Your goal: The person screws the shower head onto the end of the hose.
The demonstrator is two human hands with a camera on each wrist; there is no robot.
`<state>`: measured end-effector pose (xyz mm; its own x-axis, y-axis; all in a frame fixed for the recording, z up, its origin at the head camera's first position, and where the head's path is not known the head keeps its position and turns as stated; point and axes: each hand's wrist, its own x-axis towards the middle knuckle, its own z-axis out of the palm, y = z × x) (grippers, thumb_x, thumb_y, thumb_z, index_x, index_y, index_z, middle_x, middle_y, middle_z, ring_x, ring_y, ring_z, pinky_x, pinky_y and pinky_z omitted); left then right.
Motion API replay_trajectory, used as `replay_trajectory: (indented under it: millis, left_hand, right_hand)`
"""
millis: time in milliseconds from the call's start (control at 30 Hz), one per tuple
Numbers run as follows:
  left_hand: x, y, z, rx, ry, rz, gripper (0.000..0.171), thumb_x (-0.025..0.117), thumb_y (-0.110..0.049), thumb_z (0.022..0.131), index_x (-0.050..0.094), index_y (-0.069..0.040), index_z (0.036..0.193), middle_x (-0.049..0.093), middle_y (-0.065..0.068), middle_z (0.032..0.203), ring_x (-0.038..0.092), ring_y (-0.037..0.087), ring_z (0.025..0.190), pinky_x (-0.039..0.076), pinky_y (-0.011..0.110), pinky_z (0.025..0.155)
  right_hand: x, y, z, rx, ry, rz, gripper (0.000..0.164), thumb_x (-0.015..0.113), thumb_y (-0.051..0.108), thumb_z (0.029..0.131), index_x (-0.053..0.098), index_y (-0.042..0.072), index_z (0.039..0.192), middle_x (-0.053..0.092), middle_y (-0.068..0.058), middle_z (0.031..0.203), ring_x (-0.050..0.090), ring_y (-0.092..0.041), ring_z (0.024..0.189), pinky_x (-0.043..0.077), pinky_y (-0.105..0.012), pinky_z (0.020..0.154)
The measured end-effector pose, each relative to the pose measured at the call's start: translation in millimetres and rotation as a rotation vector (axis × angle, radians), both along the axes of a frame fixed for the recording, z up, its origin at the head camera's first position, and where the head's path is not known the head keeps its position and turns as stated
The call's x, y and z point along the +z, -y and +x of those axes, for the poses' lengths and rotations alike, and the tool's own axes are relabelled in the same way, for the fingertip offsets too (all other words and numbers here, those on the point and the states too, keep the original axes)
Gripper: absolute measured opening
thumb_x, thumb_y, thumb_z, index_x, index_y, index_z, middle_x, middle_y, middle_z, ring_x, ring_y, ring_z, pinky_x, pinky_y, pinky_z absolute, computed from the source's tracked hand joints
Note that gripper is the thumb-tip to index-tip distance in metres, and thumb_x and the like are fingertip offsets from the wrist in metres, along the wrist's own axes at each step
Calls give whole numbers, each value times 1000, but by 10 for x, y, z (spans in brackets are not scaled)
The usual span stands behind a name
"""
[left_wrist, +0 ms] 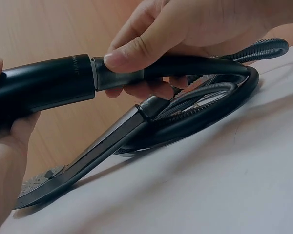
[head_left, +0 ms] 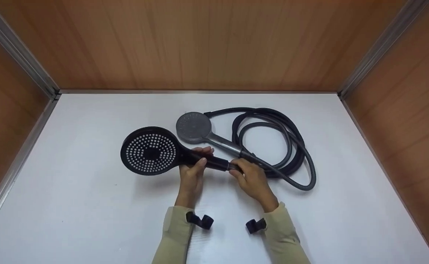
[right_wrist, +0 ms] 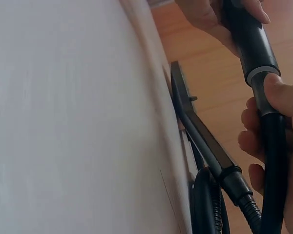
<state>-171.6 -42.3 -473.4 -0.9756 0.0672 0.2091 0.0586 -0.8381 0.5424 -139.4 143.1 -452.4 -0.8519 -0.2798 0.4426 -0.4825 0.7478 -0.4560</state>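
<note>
A black shower head (head_left: 151, 152) with pale nozzles faces up, and my left hand (head_left: 192, 176) grips its handle (left_wrist: 44, 83). My right hand (head_left: 251, 179) pinches the metal hose connector (left_wrist: 118, 78) at the handle's lower end. A thin light ring (right_wrist: 262, 71) shows where connector and handle meet; whether the threads are engaged is hidden. From the connector a smooth black hose (right_wrist: 274, 170) runs on past my right hand. Just behind, a grey shower head (head_left: 193, 127) lies on the table, its handle (head_left: 223, 143) pointing toward my right hand.
To the right, the black hose and a grey ribbed hose (head_left: 306, 186) lie in overlapping coils. The white table (head_left: 82, 205) meets a wooden back wall (head_left: 199, 44) and side panels. Black straps with small blocks (head_left: 207, 222) sit on both sleeves.
</note>
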Motion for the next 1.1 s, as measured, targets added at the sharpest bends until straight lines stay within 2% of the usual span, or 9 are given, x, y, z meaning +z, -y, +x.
replay_trajectory:
  millis: [133,233,300,467,600,733,933,1033,1100]
  left_hand:
    - [30,-16,-10,-23,-42,-38,33,54,13,83,56,-11,105,71,4,104,66,20,104,46,35,103]
    - [53,-29,-23,-25,-32,-69,34,52,15,82,56,-10,104,72,3,103,66,19,103,47,34,103]
    - [62,-40,-30,-32,16,-64,33,53,15,82,56,-9,104,72,4,101,66,20,102,47,35,103]
    - [59,-58,-39,-52,191,-9,28,55,14,83,54,-6,102,72,7,97,67,22,100,47,36,104]
    - [55,-67,-53,-64,270,-15,23,54,12,86,52,-3,103,71,8,96,68,21,98,48,35,102]
    - [15,-79,-63,-69,325,-79,24,59,3,88,47,1,108,69,8,100,67,20,100,48,34,103]
    - [-53,-97,-54,-38,399,-213,58,68,-10,87,35,7,131,61,12,111,66,19,103,49,35,101]
    - [-84,-102,-55,-12,437,-275,61,66,-10,88,33,7,136,58,14,112,66,19,102,51,35,98]
    - [-102,-100,-58,5,459,-327,55,66,-11,89,37,9,132,60,16,111,66,19,100,52,35,95]
  right_hand:
    - [-1,-46,-16,11,1,-32,20,66,18,85,66,5,100,68,-7,91,63,-22,76,51,-38,67]
    - [1,-75,-19,18,26,-64,18,66,18,85,66,5,98,67,-7,86,59,-19,72,49,-35,65]
    - [-2,-77,-13,6,32,-61,18,66,18,85,67,5,98,67,-7,83,58,-19,70,48,-35,63]
    - [-38,-73,-6,-34,34,2,22,63,27,89,66,7,96,63,-5,75,53,-15,64,44,-32,56]
    - [-38,-69,5,-66,31,49,25,59,32,91,65,8,95,64,-5,73,56,-19,62,45,-35,54]
    - [-45,-64,17,-101,38,83,21,61,29,90,65,9,92,64,-6,71,58,-22,62,45,-38,53]
    - [-65,-64,28,-129,52,117,15,61,25,89,64,10,89,62,-5,66,56,-22,57,44,-39,50]
    - [-72,-53,33,-142,57,129,16,61,26,90,63,10,88,61,-6,65,57,-25,57,44,-41,50]
    - [-82,-45,35,-145,62,137,17,60,26,91,63,10,87,61,-7,64,58,-26,58,44,-41,50]
